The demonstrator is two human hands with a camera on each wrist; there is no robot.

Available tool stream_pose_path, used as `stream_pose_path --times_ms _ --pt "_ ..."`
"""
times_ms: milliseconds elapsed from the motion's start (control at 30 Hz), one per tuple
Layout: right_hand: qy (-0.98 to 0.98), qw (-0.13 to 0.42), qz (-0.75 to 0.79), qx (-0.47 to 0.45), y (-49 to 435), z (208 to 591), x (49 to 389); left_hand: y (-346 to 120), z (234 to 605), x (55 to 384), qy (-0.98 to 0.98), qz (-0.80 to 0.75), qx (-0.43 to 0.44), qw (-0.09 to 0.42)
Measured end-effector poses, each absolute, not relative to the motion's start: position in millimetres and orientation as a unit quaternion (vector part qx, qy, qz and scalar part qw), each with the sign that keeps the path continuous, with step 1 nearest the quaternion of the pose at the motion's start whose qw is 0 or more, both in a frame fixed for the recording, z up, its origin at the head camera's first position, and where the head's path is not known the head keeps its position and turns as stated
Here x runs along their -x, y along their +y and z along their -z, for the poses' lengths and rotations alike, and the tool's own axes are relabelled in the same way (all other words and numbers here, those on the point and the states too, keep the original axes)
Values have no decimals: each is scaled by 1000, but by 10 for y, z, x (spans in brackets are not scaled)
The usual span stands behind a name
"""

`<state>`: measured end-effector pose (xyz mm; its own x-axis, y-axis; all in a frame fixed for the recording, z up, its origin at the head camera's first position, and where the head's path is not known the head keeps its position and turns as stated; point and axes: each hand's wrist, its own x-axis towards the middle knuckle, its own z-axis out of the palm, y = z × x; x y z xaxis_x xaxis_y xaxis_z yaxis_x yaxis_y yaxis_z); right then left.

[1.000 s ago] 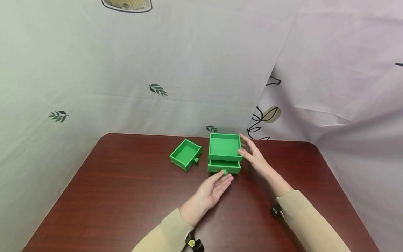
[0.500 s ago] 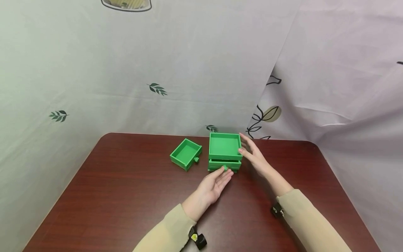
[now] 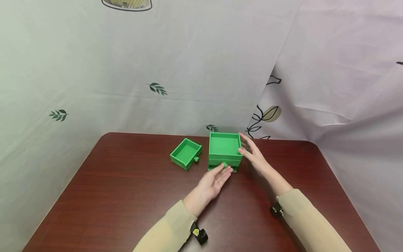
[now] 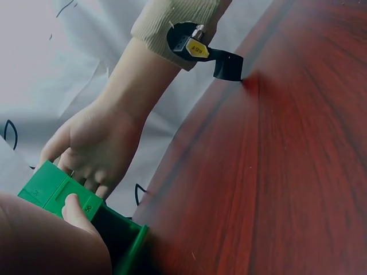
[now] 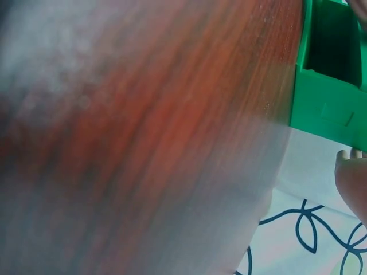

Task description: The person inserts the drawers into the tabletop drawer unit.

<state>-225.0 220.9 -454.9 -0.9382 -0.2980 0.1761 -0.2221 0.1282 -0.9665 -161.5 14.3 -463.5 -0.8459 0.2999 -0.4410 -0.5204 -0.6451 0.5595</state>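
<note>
A small green drawer cabinet point(image 3: 225, 143) with a rimmed, tray-like top stands near the table's far edge. Its upper drawer point(image 3: 215, 162) sits flush under the top, above a dark open slot that shows in the right wrist view below the cabinet's side wall point(image 5: 330, 109). My left hand point(image 3: 211, 182) pinches the drawer's round knob point(image 3: 225, 164), thumb above and the other fingers extended beneath. On the cabinet's right side, my right hand point(image 3: 254, 156) holds it, thumb at the front corner and fingers toward the back. A loose green drawer point(image 3: 185, 152) lies to the left, its knob facing right.
The dark red wooden table point(image 3: 126, 196) reaches back to a pale patterned curtain point(image 3: 189, 70). Each wrist carries a black camera mount, the left one point(image 3: 201, 236) hanging low over the table.
The upper drawer, partly pulled out before, has slid back into the cabinet, with my left hand moving away from me along with it. My right hand and the loose drawer stay put.
</note>
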Motion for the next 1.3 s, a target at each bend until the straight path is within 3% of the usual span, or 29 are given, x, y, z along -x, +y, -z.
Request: stream_pose_path --times_ms 567,1300 --pt "748 31 640 171 2188 4551 2252 126 4618 1639 346 -894 164 230" --pt "749 25 640 171 2199 4553 2229 -128 4691 1375 375 -888 168 206"
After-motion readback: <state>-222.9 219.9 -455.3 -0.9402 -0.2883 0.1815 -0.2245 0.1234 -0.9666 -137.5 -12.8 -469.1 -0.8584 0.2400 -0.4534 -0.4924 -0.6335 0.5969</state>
